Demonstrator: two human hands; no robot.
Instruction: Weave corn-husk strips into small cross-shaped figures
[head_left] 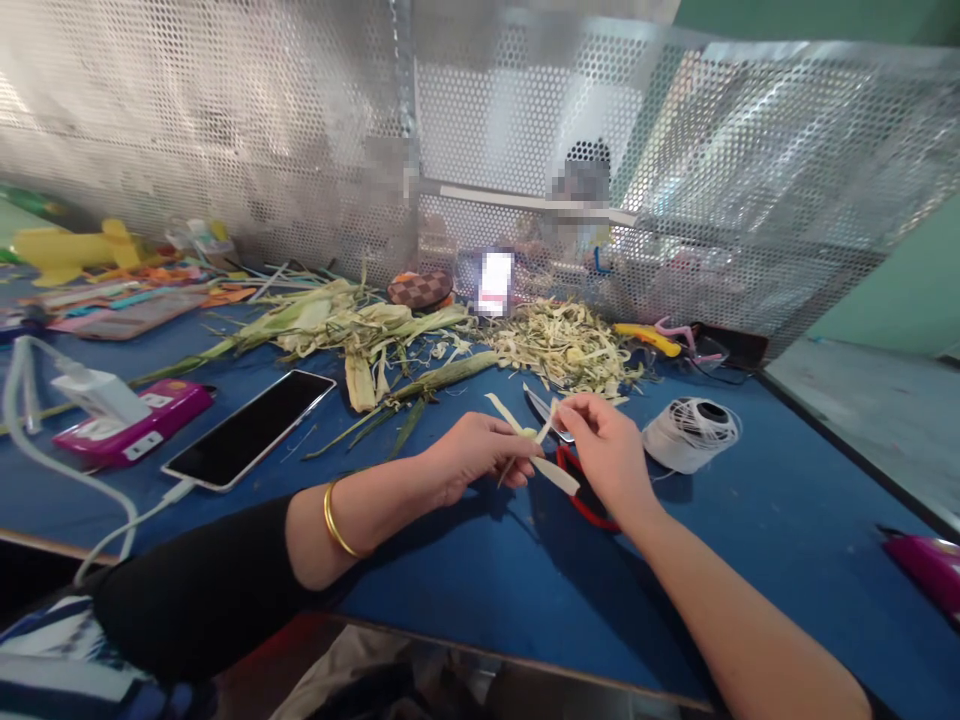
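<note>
My left hand (487, 455) pinches pale strips of corn husk (556, 476) above the blue table. One strip end sticks up on the left, and a wider one points down to the right. Close beside it, my right hand (606, 450) has thumb and forefinger closed on the tip of a narrow husk strip (547, 425). Under the hands lie scissors with red handles (570, 468), their blades (541, 408) pointing away from me and partly covered. To the right of my right hand stands a spool of white thread (690, 436).
A heap of shredded husk (566, 345) and whole corn husks (330, 325) lie at the back. On the left are a phone (251, 430) on a cable and a purple power strip (142, 420). A perforated metal screen (517, 120) closes the far side; a lit phone (495, 282) leans there.
</note>
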